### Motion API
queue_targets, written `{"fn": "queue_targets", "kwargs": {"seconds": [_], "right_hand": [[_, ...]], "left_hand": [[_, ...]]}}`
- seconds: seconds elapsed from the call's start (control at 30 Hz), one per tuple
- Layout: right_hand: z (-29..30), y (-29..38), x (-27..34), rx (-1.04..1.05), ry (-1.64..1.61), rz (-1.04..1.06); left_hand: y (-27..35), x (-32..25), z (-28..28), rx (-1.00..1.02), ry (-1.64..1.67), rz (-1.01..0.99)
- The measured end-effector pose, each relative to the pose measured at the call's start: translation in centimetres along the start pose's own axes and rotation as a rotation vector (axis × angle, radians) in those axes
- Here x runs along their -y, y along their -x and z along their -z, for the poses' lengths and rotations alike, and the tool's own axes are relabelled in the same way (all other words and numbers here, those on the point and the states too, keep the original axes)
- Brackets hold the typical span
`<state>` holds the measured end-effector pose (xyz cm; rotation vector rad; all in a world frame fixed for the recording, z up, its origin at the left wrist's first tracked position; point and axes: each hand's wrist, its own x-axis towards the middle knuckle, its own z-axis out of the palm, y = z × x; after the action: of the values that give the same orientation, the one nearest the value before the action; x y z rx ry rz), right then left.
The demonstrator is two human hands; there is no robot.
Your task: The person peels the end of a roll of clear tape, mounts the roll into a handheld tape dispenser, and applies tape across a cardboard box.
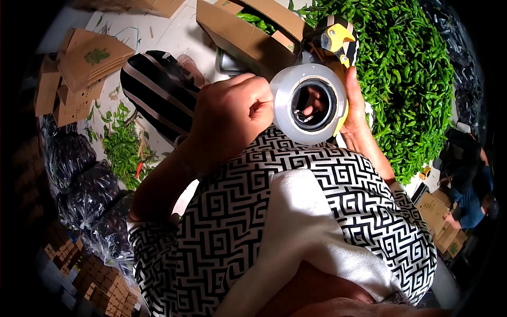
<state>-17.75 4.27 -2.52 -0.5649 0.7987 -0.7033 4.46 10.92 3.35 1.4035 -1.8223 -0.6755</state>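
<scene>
A yellow and black packing-tape dispenser (336,36) with a large roll of clear tape (282,106) is raised in front of my chest. Around its far side my right hand (355,107) is closed, and some fingers show through the roll's core. My left hand (241,113) is curled with its fingertips against the roll's left edge; whether it pinches the tape's end cannot be told. Just beyond the hands stands an open cardboard box (241,37) with green peppers (257,20) inside.
A large heap of green peppers (408,91) lies at right. Flattened cartons (95,59), loose peppers with leaves (121,154) and filled dark plastic bags (93,198) lie at left. A grey tray (229,63) sits beside the box. Another person (471,194) handles cardboard at far right.
</scene>
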Motion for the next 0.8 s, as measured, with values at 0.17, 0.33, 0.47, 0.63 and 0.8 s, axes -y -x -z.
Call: {"fn": "queue_targets", "kwargs": {"seconds": [0.17,0.33,0.47,0.63,0.8], "right_hand": [[-0.4,-0.3,0.1,-0.051,0.019,0.062],[0.5,-0.8,0.5,0.067,-0.012,0.017],[0.8,-1.3,0.6,0.175,-0.097,0.008],[0.0,-1.0,0.4,0.143,-0.194,-0.012],[0.5,-1.1,0.2,0.15,-0.059,0.017]], "left_hand": [[-0.3,0.3,-0.6,-0.058,-0.006,0.001],[-0.2,1.7,0.2,-0.005,0.084,0.057],[-0.4,1.6,0.9,0.132,0.418,0.344],[-0.6,0.4,0.6,0.091,0.268,0.149],[-0.6,0.6,0.1,-0.005,0.097,-0.045]]}}
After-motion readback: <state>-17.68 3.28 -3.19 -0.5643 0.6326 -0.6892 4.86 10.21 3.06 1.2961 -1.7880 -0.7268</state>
